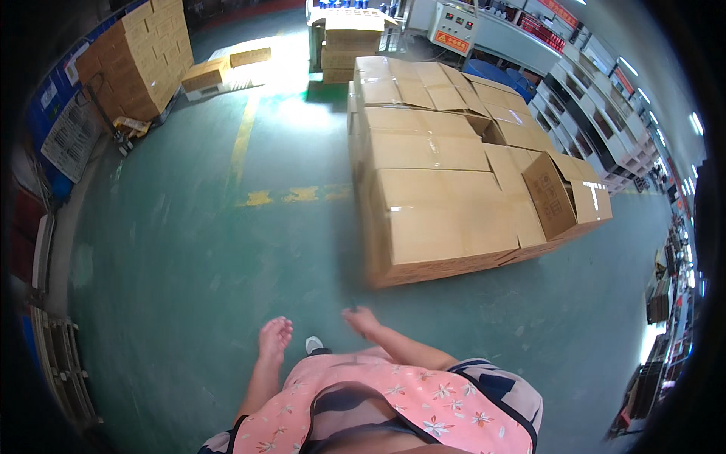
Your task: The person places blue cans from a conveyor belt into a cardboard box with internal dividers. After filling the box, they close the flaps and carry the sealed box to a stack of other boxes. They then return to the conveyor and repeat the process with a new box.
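Mostly, the stack of cartons [454,219] on the green floor [189,265] looks closed; an open carton [550,198] at its right corner remains unshut. Hands apart, clear of the stack: left hand [275,337] half-curled, empty; right hand [364,321] nearest its near-left corner, fingers bent, cannot tell whether gripping anything.

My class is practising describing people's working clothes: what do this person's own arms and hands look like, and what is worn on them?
The left hand and right hand are without gloves, the forearms uncovered. The right sleeve is short, patterned in navy and pale tones. Beside it is a pink floral apron with dark edging.
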Tool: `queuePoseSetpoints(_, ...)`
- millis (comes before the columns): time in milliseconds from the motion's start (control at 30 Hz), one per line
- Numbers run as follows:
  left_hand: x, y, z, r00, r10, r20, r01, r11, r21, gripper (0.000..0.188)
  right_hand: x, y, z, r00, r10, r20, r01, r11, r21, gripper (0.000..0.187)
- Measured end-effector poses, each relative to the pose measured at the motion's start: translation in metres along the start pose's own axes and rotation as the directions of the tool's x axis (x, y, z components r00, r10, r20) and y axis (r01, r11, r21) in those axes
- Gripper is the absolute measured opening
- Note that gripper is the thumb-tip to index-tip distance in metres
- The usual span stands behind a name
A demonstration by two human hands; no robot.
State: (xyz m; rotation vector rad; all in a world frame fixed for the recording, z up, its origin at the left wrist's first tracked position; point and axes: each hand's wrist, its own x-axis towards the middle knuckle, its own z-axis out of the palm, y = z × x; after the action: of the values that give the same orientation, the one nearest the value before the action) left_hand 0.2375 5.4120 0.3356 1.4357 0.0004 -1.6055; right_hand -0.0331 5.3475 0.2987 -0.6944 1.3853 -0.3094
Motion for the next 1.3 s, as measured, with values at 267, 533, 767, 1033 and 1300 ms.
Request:
queuePoseSetpoints(267, 0.152, 0.231, -0.117, 0.975, 0.207, -0.078, -0.220, 0.950, -0.224, 0.023, 0.141, -0.161, 0.193, 0.996, 0.037, 0.086, -0.018, 0.976, -0.218, 0.025)
queuePoseSetpoints(533, 0.398, 0.349, -0.138, 0.989, -0.023, -0.149, -0.002, 0.986, -0.166, 0.023, 0.397, -0.345, 0.227, 0.998, 0.056, 0.016, -0.051, 0.975, -0.216, 0.016)
queuePoseSetpoints(767, 0.547, 0.458, -0.176, 0.900, -0.199, -0.388, 0.295, 0.933, 0.207, 0.011, 0.630, -0.618, 0.210, 0.955, -0.297, 0.015, 0.280, 0.883, -0.376, 0.022)
queuePoseSetpoints(1033, 0.774, 0.660, -0.107, 0.820, -0.231, -0.524, 0.269, 0.963, -0.003, 0.016, 0.831, -0.829, 0.213, 0.984, -0.066, -0.165, 0.063, 0.998, -0.024, 0.027)
queuePoseSetpoints(1300, 1.129, 0.950, -0.011, 0.936, -0.153, -0.317, 0.209, 0.966, 0.152, 0.011, 0.944, -0.916, 0.126, 0.830, 0.279, -0.484, -0.090, 0.921, 0.378, 0.016)
